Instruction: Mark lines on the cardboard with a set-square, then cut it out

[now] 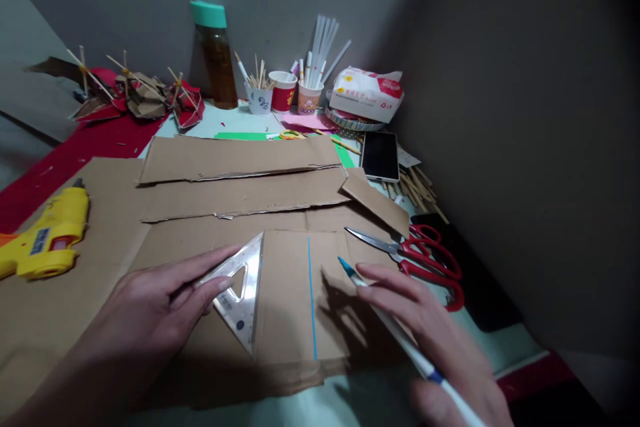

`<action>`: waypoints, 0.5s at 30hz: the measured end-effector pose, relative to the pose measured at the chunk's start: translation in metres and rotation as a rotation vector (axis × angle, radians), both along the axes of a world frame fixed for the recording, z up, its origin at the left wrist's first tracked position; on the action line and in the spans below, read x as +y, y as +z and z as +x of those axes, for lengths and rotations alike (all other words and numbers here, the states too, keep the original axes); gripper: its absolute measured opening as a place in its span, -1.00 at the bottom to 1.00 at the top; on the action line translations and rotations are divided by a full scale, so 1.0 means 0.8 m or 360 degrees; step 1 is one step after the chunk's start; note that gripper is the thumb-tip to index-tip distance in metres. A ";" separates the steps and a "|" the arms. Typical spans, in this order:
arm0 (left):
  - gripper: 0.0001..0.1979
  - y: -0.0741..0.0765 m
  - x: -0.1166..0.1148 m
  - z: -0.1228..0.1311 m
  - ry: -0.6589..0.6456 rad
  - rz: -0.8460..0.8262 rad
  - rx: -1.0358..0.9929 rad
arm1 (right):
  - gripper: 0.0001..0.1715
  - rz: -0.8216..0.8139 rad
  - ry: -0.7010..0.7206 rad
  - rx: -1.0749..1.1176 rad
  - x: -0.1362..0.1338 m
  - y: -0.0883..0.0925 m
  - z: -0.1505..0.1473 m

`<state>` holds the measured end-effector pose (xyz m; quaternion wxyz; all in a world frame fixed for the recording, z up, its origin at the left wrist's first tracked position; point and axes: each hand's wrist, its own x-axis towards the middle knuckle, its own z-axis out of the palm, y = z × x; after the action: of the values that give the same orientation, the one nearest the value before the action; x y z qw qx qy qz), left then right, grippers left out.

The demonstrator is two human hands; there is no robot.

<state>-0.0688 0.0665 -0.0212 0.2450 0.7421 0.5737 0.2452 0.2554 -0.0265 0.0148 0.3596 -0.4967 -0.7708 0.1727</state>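
Grey walls back a cluttered table (360,395). Cardboard (280,260) along its front edge carries a blue line (311,293). Left hand (150,310) presses flat on a clear set square (253,307), markings unreadable. Right hand (425,320) grips a blue-tipped pen (356,278) beside the line. Red scissors (425,257) lie right; yellow glue gun (47,233) left, label illegible.

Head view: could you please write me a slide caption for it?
Left hand presses a clear set square on cardboard beside a blue line; right hand holds a blue-tipped pen near red scissors.
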 end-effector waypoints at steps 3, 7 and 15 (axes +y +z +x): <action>-0.60 -0.001 -0.001 -0.002 -0.0023 0.0007 -0.0015 | -0.68 -0.0131 -0.0095 0.0362 0.029 0.018 -0.018; -0.56 -0.003 -0.001 -0.006 -0.0055 -0.0208 -0.0067 | -0.84 -0.0619 -0.0087 0.0776 0.074 0.021 -0.047; -0.52 -0.009 0.002 -0.013 -0.0062 -0.0278 -0.0031 | -0.82 -0.0793 -0.0032 0.0894 0.116 0.004 -0.073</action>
<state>-0.0793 0.0678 -0.0282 0.3191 0.7264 0.5760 0.1968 0.1971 0.0664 0.0178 0.4268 -0.5099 -0.5716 0.4807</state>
